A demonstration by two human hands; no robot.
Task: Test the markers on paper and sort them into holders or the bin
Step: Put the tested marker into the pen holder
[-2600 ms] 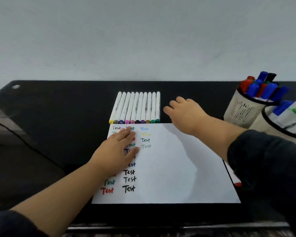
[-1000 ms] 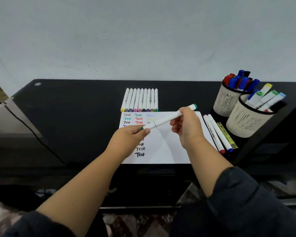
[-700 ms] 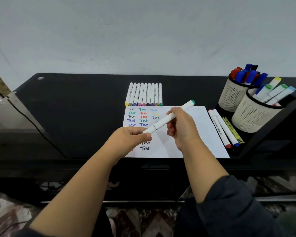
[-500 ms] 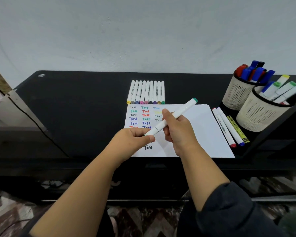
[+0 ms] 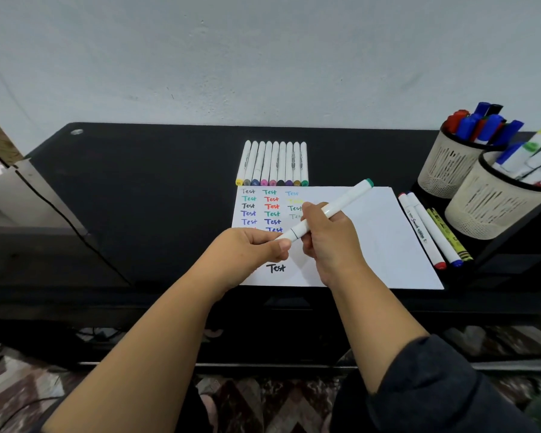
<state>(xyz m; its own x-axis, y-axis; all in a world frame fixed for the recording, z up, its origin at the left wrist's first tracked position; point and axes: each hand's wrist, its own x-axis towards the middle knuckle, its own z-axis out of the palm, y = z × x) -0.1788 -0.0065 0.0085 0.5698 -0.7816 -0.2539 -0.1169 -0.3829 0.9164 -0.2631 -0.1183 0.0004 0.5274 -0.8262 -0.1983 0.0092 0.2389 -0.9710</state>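
1. The right hand (image 5: 328, 242) grips a white marker (image 5: 325, 211) around its middle, fingers curled about the barrel, above the paper (image 5: 378, 242).
2. The left hand (image 5: 247, 253) pinches the marker's near end between thumb and fingers; what lies under those fingertips is hidden.
3. The marker slants up and to the right, its green-capped far end raised over the sheet's top edge. A thin dark line rings the barrel just beyond the left hand's pinch.
4. The paper lies flat on the black desk (image 5: 144, 189). Its left part carries columns of the word "Test" in grey, green, black, purple, blue, red and pale yellow; both hands cover some of the lower rows, and one black "Test" shows below the left hand.
5. Just beyond the paper's top edge, a row of markers (image 5: 274, 164) lies side by side, touching, white barrels with coloured near ends running from yellow on the left to green on the right.
6. Just right of the paper, three loose markers (image 5: 433, 232) lie side by side: one red-tipped, one blue-tipped, one yellow-green.
7. Further right stand two cream mesh holders. The far holder (image 5: 447, 167) has red, blue and black caps sticking up; the near holder (image 5: 487, 210) holds white markers with blue, green and yellow ends.
8. A pale wall (image 5: 263, 57) rises behind the desk.
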